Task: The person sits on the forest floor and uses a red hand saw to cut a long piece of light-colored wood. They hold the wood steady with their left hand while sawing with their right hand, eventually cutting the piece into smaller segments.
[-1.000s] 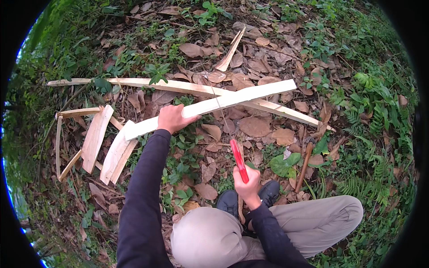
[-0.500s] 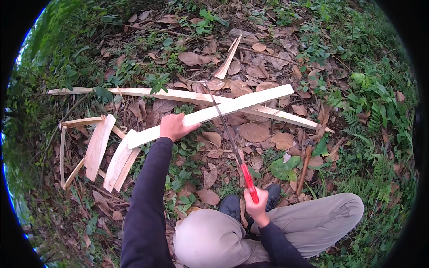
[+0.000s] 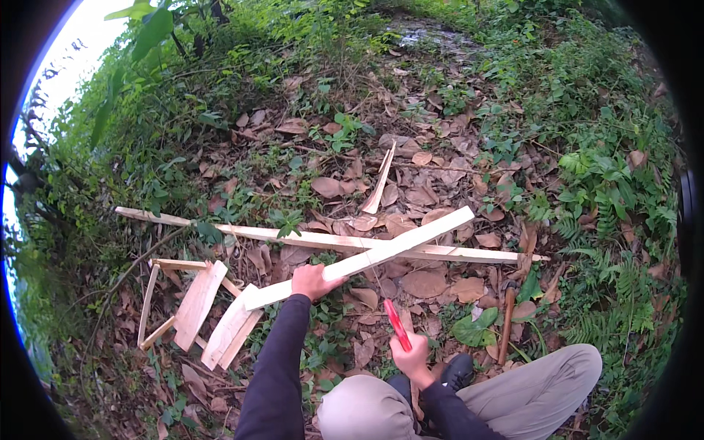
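My left hand [image 3: 314, 282] grips a pale sawn board [image 3: 422, 238], fingers over its far edge and thumb along the top. In my right hand [image 3: 411, 359] is the red handle of a hand saw [image 3: 397, 324]. Its thin blade runs from the handle up to the board, right of my left hand; it looks faint and narrow, so how deep it sits cannot be told. The board rests slantwise across a longer, thin wooden strip [image 3: 469, 254]. Its lower left end lies over short wooden slats [image 3: 229, 330].
A small frame of joined slats [image 3: 199, 304] lies at the left. To the right, by my shoes [image 3: 458, 370], is a hammer-like tool [image 3: 507, 323] with a wooden handle. A split wood piece [image 3: 379, 187] lies beyond the boards. Dry leaves and green plants surround everything.
The view has tilted up, so everything appears lower. My right hand and the saw handle have come closer to the board, and less blade shows. My left hand keeps its hold.
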`<control>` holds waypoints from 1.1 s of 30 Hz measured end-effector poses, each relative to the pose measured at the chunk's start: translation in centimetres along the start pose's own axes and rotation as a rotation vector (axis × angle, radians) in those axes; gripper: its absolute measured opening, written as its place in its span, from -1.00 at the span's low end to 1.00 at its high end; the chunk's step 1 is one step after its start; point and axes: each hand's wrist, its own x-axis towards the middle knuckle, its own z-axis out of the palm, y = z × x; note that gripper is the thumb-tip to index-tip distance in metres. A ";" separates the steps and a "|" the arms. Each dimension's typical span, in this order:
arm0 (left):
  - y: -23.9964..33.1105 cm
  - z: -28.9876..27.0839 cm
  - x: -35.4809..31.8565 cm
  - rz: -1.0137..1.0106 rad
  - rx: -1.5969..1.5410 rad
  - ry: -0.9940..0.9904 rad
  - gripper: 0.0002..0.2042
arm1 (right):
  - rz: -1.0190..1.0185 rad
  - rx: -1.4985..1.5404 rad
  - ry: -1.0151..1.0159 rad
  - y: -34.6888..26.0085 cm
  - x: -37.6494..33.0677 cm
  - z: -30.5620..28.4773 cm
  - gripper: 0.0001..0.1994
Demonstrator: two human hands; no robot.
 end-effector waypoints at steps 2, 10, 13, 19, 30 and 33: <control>-1.0 0.4 0.2 -0.008 0.016 0.020 -0.21 | -0.018 0.024 -0.020 -0.3 2.9 1.6 -0.72; -0.6 1.1 0.0 0.000 0.032 0.044 -0.24 | 0.034 0.026 -0.010 -0.2 -2.0 -1.0 -0.75; -0.1 1.0 0.5 0.022 0.035 0.023 -0.25 | -0.019 0.046 0.007 -0.4 4.2 1.3 -0.72; -0.3 0.9 0.1 0.009 0.045 0.078 -0.27 | 0.047 0.045 0.019 0.6 -6.1 -4.5 -0.86; -0.9 3.6 -0.7 0.071 0.051 0.369 -0.42 | 0.070 0.002 -0.010 -1.7 -4.8 -4.0 -0.87; -0.9 3.7 -0.4 0.058 0.043 0.354 -0.40 | 0.024 -0.016 -0.063 -1.7 -1.8 -1.4 -0.88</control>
